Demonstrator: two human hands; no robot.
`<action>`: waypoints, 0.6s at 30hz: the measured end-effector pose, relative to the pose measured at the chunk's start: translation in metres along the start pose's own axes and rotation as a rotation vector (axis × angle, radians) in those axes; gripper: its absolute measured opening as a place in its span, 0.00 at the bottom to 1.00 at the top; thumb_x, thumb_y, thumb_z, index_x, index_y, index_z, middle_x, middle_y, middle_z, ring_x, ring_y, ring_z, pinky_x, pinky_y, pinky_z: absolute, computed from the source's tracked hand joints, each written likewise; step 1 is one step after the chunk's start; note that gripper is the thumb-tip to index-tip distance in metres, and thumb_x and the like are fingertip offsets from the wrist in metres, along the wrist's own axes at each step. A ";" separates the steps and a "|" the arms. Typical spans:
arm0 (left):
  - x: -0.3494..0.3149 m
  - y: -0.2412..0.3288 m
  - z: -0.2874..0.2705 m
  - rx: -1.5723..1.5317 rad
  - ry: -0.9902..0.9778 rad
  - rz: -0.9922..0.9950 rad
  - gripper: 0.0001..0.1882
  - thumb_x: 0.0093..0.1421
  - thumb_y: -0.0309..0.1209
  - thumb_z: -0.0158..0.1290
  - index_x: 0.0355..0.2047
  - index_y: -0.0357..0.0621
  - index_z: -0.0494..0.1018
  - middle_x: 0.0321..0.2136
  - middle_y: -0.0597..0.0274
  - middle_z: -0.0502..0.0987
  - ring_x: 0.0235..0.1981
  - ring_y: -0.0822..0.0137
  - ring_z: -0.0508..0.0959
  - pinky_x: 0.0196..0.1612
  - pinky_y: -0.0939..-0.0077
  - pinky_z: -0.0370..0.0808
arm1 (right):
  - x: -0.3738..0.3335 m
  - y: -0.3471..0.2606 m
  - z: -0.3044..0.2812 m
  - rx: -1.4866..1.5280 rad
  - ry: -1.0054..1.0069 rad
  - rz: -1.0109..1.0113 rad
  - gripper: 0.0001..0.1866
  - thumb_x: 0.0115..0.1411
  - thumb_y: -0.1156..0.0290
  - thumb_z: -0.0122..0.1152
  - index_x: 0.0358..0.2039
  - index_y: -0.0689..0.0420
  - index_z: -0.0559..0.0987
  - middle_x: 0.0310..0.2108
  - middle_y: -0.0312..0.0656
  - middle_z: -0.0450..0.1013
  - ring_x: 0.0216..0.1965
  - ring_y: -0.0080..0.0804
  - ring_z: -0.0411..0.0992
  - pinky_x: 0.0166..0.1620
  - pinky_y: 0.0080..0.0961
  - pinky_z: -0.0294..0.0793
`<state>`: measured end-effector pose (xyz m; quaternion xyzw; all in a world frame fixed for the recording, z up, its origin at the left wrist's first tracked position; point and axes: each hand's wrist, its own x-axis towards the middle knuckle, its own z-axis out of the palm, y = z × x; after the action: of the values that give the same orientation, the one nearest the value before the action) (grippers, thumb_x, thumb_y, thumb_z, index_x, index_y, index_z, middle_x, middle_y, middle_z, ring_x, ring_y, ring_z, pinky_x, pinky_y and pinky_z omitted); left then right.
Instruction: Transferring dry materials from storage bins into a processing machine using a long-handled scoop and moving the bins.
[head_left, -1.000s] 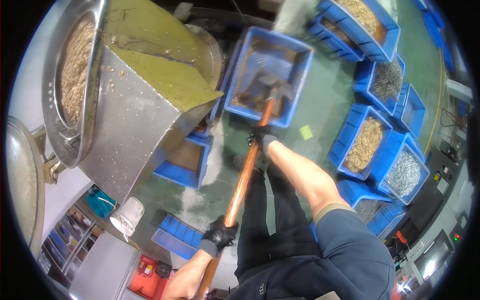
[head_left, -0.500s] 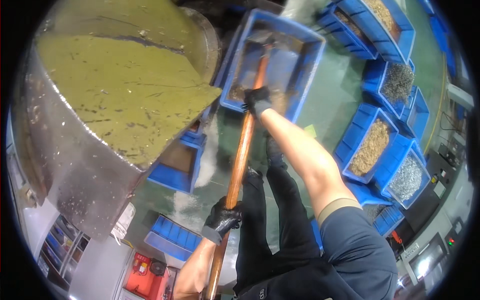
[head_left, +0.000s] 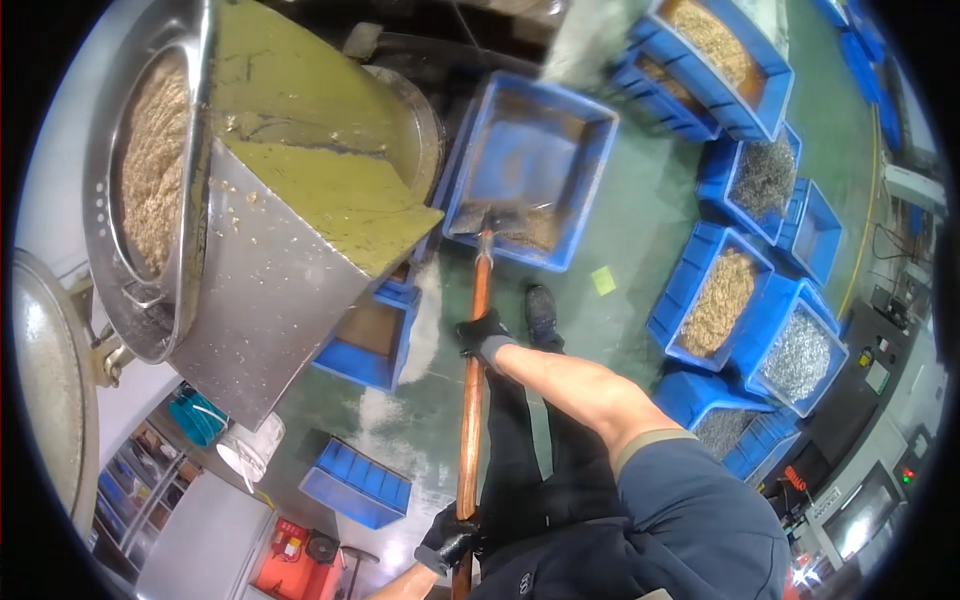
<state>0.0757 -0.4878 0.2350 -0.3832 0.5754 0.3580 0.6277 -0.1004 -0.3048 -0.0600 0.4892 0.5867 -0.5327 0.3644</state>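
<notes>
Both of my gloved hands are wrapped round the wooden handle of a shovel. My right hand grips it farther up, closer to the metal blade. My left hand closes on it low down, near my waist. The blade rests inside a blue crate, at its near wall, beside a small heap of brownish chips. Much of the crate's bottom shows as wet, smeared blue plastic.
A large metal machine with a greenish, chip-flecked chute stands to the left; a round metal basin there holds tan shavings. Several blue crates with metal shavings line the right. A smaller blue crate and white bucket lie near left.
The shovel has been drawn back toward me, its blade moving from the crate's far end to its near wall. Both hands came nearer my body. More of the machine's left side shows.
</notes>
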 end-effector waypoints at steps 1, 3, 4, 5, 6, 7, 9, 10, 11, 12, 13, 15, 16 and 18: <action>0.007 0.007 0.005 -0.009 0.005 -0.004 0.14 0.55 0.25 0.59 0.41 0.37 0.71 0.23 0.61 0.74 0.22 0.69 0.76 0.22 0.75 0.74 | -0.005 0.001 0.000 0.061 0.104 -0.025 0.18 0.55 0.65 0.61 0.38 0.66 0.71 0.21 0.45 0.73 0.28 0.36 0.76 0.27 0.32 0.76; 0.031 0.039 0.003 -0.283 -0.098 0.146 0.14 0.56 0.27 0.59 0.40 0.36 0.71 0.23 0.61 0.74 0.22 0.69 0.76 0.22 0.76 0.73 | 0.023 -0.034 -0.032 0.177 0.082 -0.020 0.15 0.56 0.65 0.62 0.34 0.65 0.73 0.19 0.46 0.73 0.19 0.37 0.74 0.20 0.32 0.74; 0.053 0.071 0.016 -0.341 -0.181 0.220 0.13 0.57 0.28 0.58 0.40 0.37 0.70 0.23 0.61 0.74 0.22 0.69 0.76 0.21 0.77 0.73 | 0.060 -0.036 -0.058 0.231 0.169 -0.072 0.14 0.56 0.64 0.63 0.29 0.64 0.75 0.18 0.47 0.73 0.16 0.36 0.74 0.18 0.34 0.73; 0.073 0.102 0.031 -0.404 -0.266 0.291 0.12 0.58 0.28 0.57 0.40 0.37 0.70 0.23 0.61 0.74 0.22 0.70 0.76 0.21 0.77 0.73 | 0.101 -0.045 -0.091 0.046 0.283 -0.173 0.15 0.58 0.63 0.62 0.28 0.64 0.75 0.16 0.46 0.72 0.15 0.34 0.73 0.18 0.33 0.72; 0.084 0.107 0.022 -0.420 -0.204 0.269 0.11 0.58 0.27 0.56 0.40 0.37 0.70 0.23 0.61 0.74 0.21 0.70 0.76 0.21 0.77 0.72 | 0.099 -0.067 -0.083 0.076 0.159 -0.205 0.14 0.57 0.64 0.61 0.30 0.65 0.74 0.16 0.45 0.71 0.15 0.35 0.72 0.17 0.34 0.73; 0.097 0.109 0.016 -0.439 -0.155 0.250 0.11 0.58 0.26 0.55 0.41 0.37 0.69 0.23 0.62 0.74 0.21 0.71 0.75 0.21 0.77 0.72 | 0.094 -0.090 -0.084 0.102 0.046 -0.237 0.14 0.56 0.66 0.60 0.33 0.66 0.74 0.16 0.45 0.71 0.15 0.37 0.72 0.16 0.34 0.73; 0.126 0.125 0.030 -0.285 -0.108 0.267 0.12 0.58 0.24 0.54 0.42 0.38 0.69 0.24 0.62 0.74 0.21 0.71 0.75 0.21 0.78 0.72 | 0.121 -0.094 -0.113 0.249 0.093 -0.286 0.13 0.55 0.68 0.61 0.22 0.66 0.73 0.13 0.44 0.70 0.13 0.37 0.72 0.15 0.35 0.73; 0.137 0.127 0.033 -0.118 -0.048 0.296 0.13 0.57 0.23 0.54 0.43 0.39 0.69 0.24 0.62 0.74 0.20 0.71 0.75 0.21 0.78 0.73 | 0.125 -0.091 -0.110 0.237 0.094 -0.280 0.13 0.55 0.68 0.61 0.22 0.66 0.73 0.13 0.44 0.70 0.13 0.37 0.72 0.15 0.35 0.73; 0.143 0.120 0.030 -0.126 -0.052 0.293 0.13 0.57 0.23 0.54 0.43 0.39 0.69 0.24 0.62 0.74 0.20 0.71 0.75 0.21 0.78 0.73 | 0.127 -0.089 -0.103 0.226 0.086 -0.273 0.14 0.55 0.68 0.60 0.21 0.66 0.72 0.13 0.44 0.70 0.13 0.38 0.72 0.15 0.35 0.73; 0.135 0.098 0.022 -0.308 -0.116 0.239 0.13 0.58 0.24 0.55 0.43 0.39 0.68 0.26 0.63 0.74 0.21 0.71 0.75 0.22 0.78 0.73 | 0.120 -0.077 -0.092 0.216 0.074 -0.245 0.14 0.55 0.68 0.60 0.21 0.65 0.71 0.14 0.44 0.70 0.13 0.38 0.72 0.15 0.35 0.73; 0.123 0.080 0.020 -0.481 -0.196 0.196 0.13 0.59 0.25 0.55 0.43 0.40 0.68 0.27 0.63 0.74 0.21 0.72 0.75 0.22 0.79 0.73 | 0.121 -0.054 -0.085 0.110 0.063 -0.256 0.18 0.58 0.62 0.63 0.23 0.66 0.75 0.16 0.45 0.73 0.17 0.32 0.74 0.20 0.32 0.73; 0.067 0.033 0.010 -0.738 -0.100 0.030 0.17 0.57 0.22 0.56 0.47 0.42 0.68 0.32 0.62 0.75 0.24 0.70 0.76 0.23 0.78 0.74 | 0.057 -0.037 -0.027 -0.017 0.007 -0.062 0.17 0.58 0.62 0.62 0.25 0.65 0.76 0.18 0.45 0.74 0.21 0.33 0.77 0.22 0.30 0.74; 0.062 0.028 0.035 -0.626 -0.109 0.093 0.21 0.55 0.20 0.54 0.51 0.42 0.69 0.31 0.66 0.76 0.24 0.72 0.75 0.24 0.75 0.72 | 0.087 0.022 -0.048 -0.110 0.170 -0.175 0.19 0.59 0.58 0.61 0.28 0.65 0.76 0.21 0.45 0.75 0.22 0.32 0.77 0.23 0.29 0.75; 0.026 -0.009 0.020 -0.550 -0.130 -0.012 0.17 0.57 0.21 0.55 0.47 0.39 0.71 0.28 0.63 0.76 0.22 0.71 0.77 0.24 0.76 0.75 | 0.046 0.044 -0.009 -0.177 -0.118 -0.084 0.32 0.55 0.68 0.59 0.58 0.64 0.59 0.43 0.57 0.70 0.39 0.41 0.75 0.35 0.37 0.78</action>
<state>0.0945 -0.4738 0.2105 -0.5187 0.4128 0.5207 0.5379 -0.0690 -0.2893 -0.1136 0.3978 0.6289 -0.5214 0.4176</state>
